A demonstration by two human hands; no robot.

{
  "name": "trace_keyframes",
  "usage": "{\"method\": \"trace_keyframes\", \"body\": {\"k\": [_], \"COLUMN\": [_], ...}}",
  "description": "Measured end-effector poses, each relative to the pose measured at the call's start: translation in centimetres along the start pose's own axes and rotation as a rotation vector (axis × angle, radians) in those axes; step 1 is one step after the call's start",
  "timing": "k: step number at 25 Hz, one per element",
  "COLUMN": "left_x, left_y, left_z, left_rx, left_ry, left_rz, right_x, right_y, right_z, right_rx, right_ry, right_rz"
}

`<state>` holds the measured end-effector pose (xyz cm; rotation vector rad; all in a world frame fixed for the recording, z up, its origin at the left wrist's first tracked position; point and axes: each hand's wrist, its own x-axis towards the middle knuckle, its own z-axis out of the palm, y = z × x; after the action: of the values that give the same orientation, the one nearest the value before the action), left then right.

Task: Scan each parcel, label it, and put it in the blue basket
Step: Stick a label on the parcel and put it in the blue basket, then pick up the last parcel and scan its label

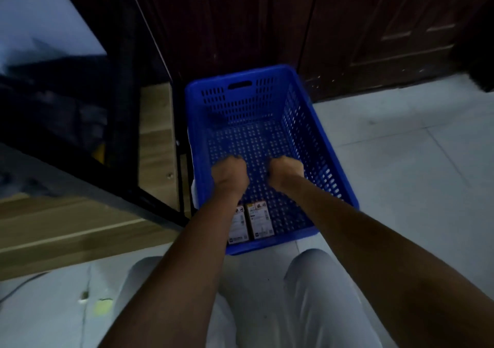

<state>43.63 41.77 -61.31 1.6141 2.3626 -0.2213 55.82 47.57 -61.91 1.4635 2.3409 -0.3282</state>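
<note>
Hands [230, 172] [286, 171] hang over the basket [320, 144], fingers hidden, so I cannot tell their grip. I'd set any parcel flush beside the two boxes [250, 220].

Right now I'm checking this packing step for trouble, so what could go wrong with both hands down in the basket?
1. The picture is dim and blurred, so a label could be misread.
2. The left hand and right hand look curled over the blue basket; the forearms hide part of the two parcels, so one might be knocked.
3. The basket sits close to a dark frame, so an elbow could catch it.
</note>
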Motion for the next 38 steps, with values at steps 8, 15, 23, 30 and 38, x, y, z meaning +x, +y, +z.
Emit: {"method": "trace_keyframes", "body": {"k": [8, 15, 23, 30, 38], "left_x": [-10.7, -21.0, -31.2, -37.2, -39.8], "left_y": [2.4, 3.7, 0.1, -13.1, -32.9], "left_z": [-26.4, -44.8, -49.7, -48.0, -50.9], "left_rx": [0.079, 0.026, 0.009, -0.023, 0.000], "left_ry": [0.034, 0.024, -0.134, -0.157, -0.127], "left_rz": [0.100, 0.123, 0.044, -0.199, -0.279], "right_x": [-14.1, -25.7, -35.0, -40.2, -40.2], "right_y": [1.2, 1.9, -1.3, -13.9, -34.2], "right_z": [-24.2, -41.5, -44.9, -44.6, -45.1], "right_rx": [-0.051, -0.040, -0.064, -0.128, -0.073], "right_ry": [0.072, 0.112, -0.060, -0.212, -0.196], "right_rz": [-0.001, -0.027, -0.092, -0.315, -0.424]}}
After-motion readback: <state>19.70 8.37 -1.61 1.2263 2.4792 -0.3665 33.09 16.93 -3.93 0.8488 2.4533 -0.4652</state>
